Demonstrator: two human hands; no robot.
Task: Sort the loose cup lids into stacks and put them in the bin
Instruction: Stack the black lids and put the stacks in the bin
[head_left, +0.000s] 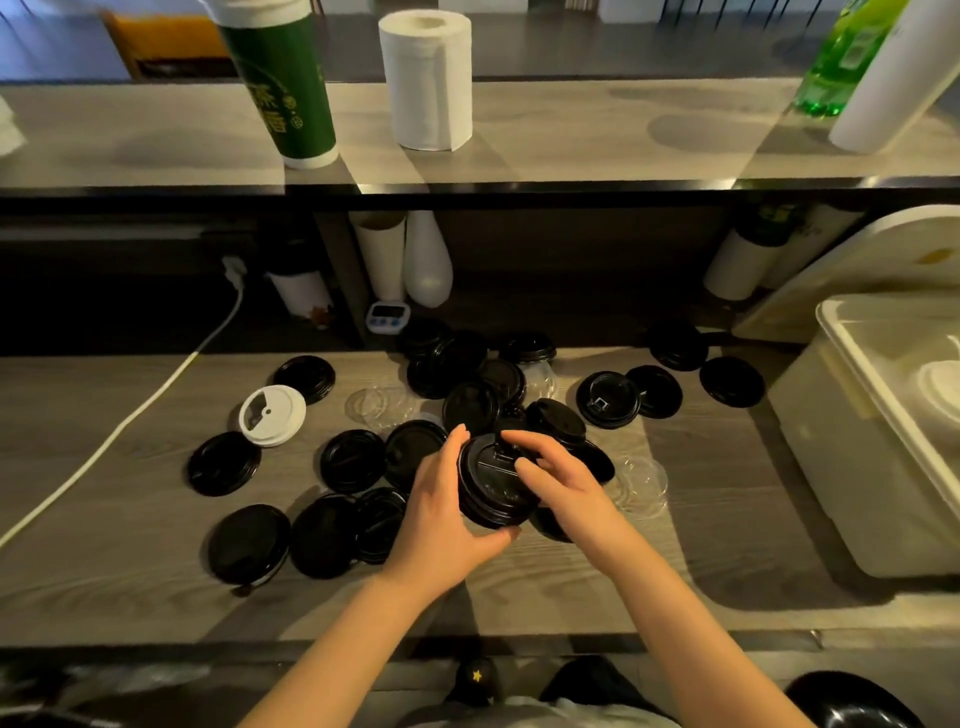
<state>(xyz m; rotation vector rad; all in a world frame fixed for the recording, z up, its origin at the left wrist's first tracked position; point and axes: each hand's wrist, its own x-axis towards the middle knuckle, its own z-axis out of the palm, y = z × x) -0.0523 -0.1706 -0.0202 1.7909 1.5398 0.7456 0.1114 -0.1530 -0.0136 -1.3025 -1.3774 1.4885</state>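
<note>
Left of the stack of black lids (491, 488), loose black lids (223, 463) and one white lid (271, 415) dot the counter (104, 519). The left hand (447, 514) grips the stack's side and the right hand (563, 483) pinches its top. Right of the stack, past a bare strip of counter, the white bin (852, 467) holds pale round shapes that are hard to make out.

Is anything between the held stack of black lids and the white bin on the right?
Nothing visible blocks it. Only flat clear lids lie on the counter between the stack and the bin, whose top is open.
</note>
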